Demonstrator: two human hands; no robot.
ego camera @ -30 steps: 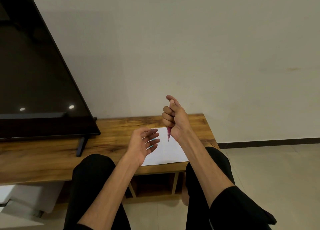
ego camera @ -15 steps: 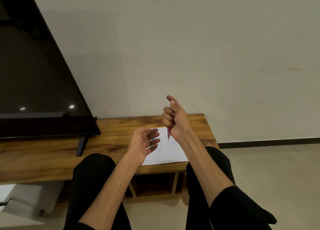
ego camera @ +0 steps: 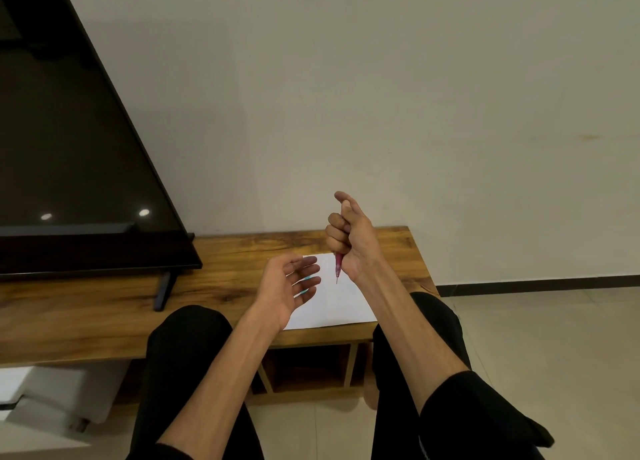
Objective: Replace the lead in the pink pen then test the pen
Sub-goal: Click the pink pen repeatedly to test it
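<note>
- TV (ego camera: 69, 148) fills the left end of the desk (ego camera: 225, 272).
- Paper (ego camera: 332, 304) lies at the desk's near edge, right of centre.
- Right hand (ego camera: 349, 241), fisted, grips the pen (ego camera: 338, 265) tip-down above the paper.
- Left hand (ego camera: 287, 286) hovers beside it, fingers spread, something blue behind them.

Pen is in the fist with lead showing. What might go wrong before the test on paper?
1. The right hand grips the pink pen in a fist, tip down above the paper; pressing from this grip may snap the thin exposed lead.
2. The left hand hovers open, not pinning the sheet, which may slide on the wooden table.
</note>
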